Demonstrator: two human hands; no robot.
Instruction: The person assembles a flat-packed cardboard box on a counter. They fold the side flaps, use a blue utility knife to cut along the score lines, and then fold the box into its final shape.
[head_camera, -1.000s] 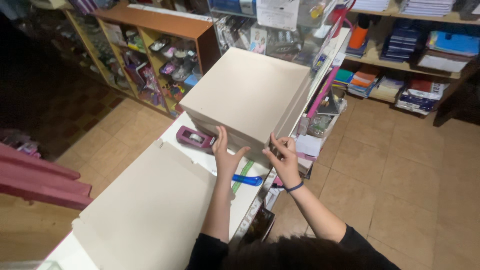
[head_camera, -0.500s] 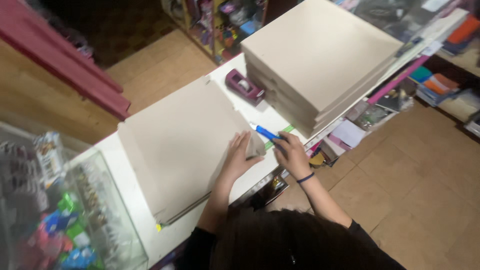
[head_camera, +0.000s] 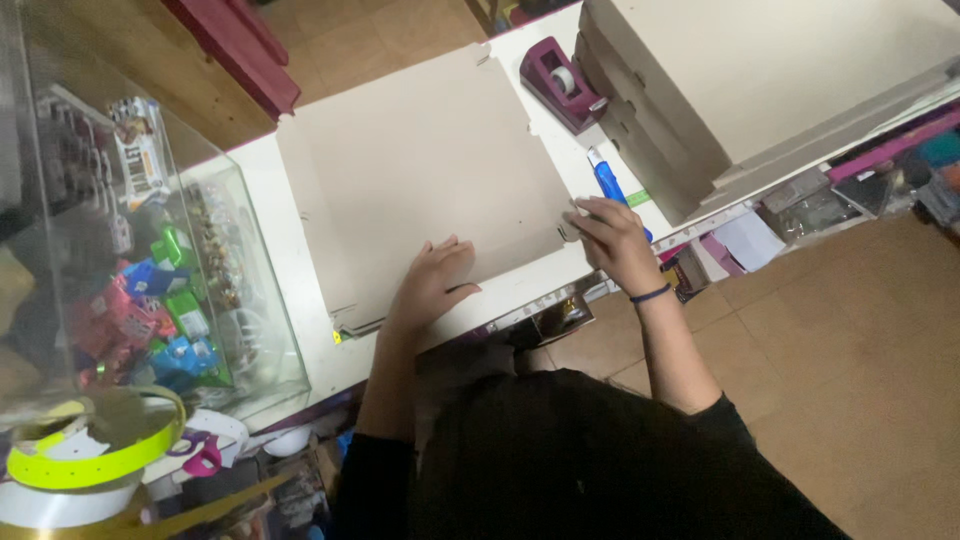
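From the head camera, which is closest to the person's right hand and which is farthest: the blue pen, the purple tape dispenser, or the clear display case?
From the right hand:
1. Blue pen: just beyond the fingers, on the white counter.
2. Purple tape dispenser: farther up the counter, beside the stacked flat boxes.
3. Clear display case: far across the flat cardboard sheet, past the left hand.

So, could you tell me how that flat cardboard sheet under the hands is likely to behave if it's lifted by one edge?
The flat cardboard sheet is wide and thin, so it would probably feel light and sag somewhat. Its notched edges suggest fold lines, so it may hinge there. With the left hand resting on it and the right hand at its corner, it likely slides easily over the smooth white counter.
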